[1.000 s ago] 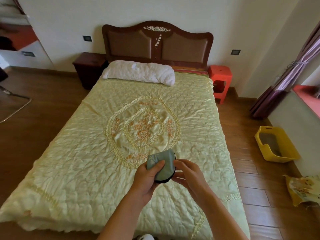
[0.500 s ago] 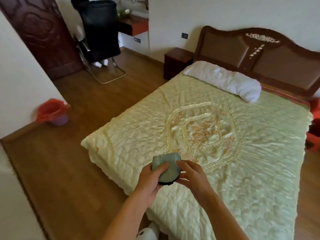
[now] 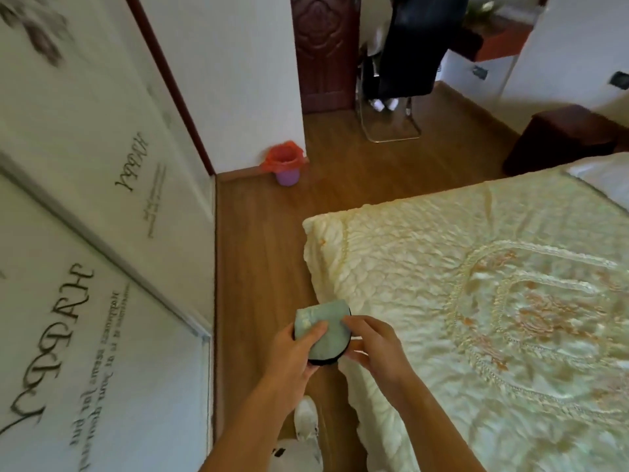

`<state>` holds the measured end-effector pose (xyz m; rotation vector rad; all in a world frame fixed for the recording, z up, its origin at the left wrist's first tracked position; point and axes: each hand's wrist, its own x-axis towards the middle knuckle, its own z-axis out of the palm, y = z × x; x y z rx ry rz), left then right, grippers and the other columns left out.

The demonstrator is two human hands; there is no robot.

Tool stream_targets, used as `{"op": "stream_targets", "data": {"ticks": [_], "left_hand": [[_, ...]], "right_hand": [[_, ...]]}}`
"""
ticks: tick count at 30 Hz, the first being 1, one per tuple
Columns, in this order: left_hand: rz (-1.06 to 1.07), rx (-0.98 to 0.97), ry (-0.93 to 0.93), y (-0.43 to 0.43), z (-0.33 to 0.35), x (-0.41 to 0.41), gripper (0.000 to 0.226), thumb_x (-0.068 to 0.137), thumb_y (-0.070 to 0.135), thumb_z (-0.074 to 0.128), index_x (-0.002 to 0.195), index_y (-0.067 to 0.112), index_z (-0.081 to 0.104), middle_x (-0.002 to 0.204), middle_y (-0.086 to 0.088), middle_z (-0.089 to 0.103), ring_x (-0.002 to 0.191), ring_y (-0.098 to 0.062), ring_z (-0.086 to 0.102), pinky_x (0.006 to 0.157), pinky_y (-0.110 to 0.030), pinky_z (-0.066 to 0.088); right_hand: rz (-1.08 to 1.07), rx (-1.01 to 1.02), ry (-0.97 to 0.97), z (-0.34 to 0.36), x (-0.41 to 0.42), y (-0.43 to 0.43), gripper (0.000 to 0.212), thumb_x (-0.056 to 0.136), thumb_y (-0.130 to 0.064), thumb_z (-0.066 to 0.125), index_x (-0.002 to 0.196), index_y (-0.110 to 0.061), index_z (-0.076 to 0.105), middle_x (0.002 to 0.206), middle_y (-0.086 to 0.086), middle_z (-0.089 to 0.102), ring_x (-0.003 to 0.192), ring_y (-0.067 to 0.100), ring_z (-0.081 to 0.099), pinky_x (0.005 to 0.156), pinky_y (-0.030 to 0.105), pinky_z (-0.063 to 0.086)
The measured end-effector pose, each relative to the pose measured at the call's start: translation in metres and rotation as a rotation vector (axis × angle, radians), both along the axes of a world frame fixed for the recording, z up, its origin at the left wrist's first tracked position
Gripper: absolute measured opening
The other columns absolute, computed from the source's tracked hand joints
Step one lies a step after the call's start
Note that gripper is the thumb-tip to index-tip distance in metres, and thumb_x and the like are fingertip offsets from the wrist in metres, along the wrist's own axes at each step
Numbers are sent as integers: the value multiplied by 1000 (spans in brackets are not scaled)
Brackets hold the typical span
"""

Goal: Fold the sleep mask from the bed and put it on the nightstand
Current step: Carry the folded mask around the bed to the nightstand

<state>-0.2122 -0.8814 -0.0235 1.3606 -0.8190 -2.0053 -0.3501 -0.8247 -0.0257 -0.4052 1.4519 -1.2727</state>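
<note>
Holding the folded sleep mask (image 3: 323, 330) in both hands, the person stands off the corner of the bed (image 3: 476, 301). Left hand (image 3: 292, 349) has its thumb clamped over the top, right hand (image 3: 377, 345) pinches the other edge. Nightstand (image 3: 561, 137) sits way beyond the fingertips, well apart from the mask.

- sleep mask (image 3: 326, 330): soft matt cloth, dark trim
- bedspread (image 3: 476, 301): glossy quilted satin, embroidered
- floor (image 3: 262, 260): smooth wood planks
- nightstand (image 3: 558, 139): dark polished wood
- bin (image 3: 286, 173): plastic
</note>
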Motion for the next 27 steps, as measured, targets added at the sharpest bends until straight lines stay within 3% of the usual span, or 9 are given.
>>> {"op": "stream_targets", "data": {"ticks": [2, 4, 6, 9, 13, 18, 23, 27], "left_hand": [[59, -17, 1, -7, 1, 17, 42, 85, 15, 72, 125, 7, 60, 120, -20, 69, 110, -34, 66, 82, -44, 59], [105, -39, -4, -17, 2, 31, 42, 85, 16, 71, 125, 7, 60, 119, -19, 69, 109, -33, 67, 78, -41, 59], [137, -51, -8, -28, -1, 44, 42, 85, 17, 71, 125, 8, 60, 119, -19, 69, 109, -33, 67, 83, -44, 59], [194, -38, -16, -54, -8, 59, 43, 85, 16, 72, 125, 6, 60, 120, -21, 69, 111, -35, 66, 93, -52, 55], [258, -15, 22, -105, -24, 69, 36, 83, 14, 72, 118, 8, 65, 111, -18, 74, 101, -30, 72, 74, -39, 61], [262, -1, 38, -206, -38, 74, 33, 84, 16, 72, 117, 9, 66, 104, -13, 77, 95, -26, 74, 68, -34, 60], [254, 29, 54, -325, -33, 77, 38, 83, 17, 73, 120, 10, 64, 111, -14, 74, 98, -26, 72, 68, -33, 60], [235, 12, 43, -411, -24, 81, 36, 84, 15, 73, 118, 9, 64, 109, -13, 74, 97, -25, 72, 68, -34, 60]], "right_hand": [[57, -11, 11, 2, 14, -17, 19, 94, -21, 67, 105, -6, 71, 103, 14, 76, 76, 15, 79, 58, 21, 59], [121, -17, 37, 1, 26, -35, 20, 93, -24, 69, 106, -9, 70, 104, 13, 75, 79, 16, 78, 59, 23, 60], [174, -9, 76, -3, 37, -55, 23, 92, -28, 70, 108, -10, 70, 108, 12, 75, 88, 21, 78, 67, 29, 63], [205, -4, 57, -12, 49, -86, 15, 91, -28, 71, 99, -15, 73, 101, 8, 78, 84, 17, 79, 65, 27, 63], [271, 17, 43, -28, 59, -141, 22, 90, -29, 71, 102, -10, 74, 98, 12, 80, 88, 21, 79, 68, 29, 63], [284, 57, 70, -40, 64, -241, 26, 90, -30, 71, 104, -8, 73, 96, 13, 79, 86, 22, 79, 71, 31, 63], [262, 61, 94, -29, 70, -356, 15, 92, -27, 70, 99, -13, 70, 93, 8, 76, 75, 12, 78, 62, 22, 61], [249, 45, 109, -24, 74, -440, 15, 92, -27, 69, 99, -14, 70, 96, 8, 77, 79, 13, 78, 62, 22, 61]]}}
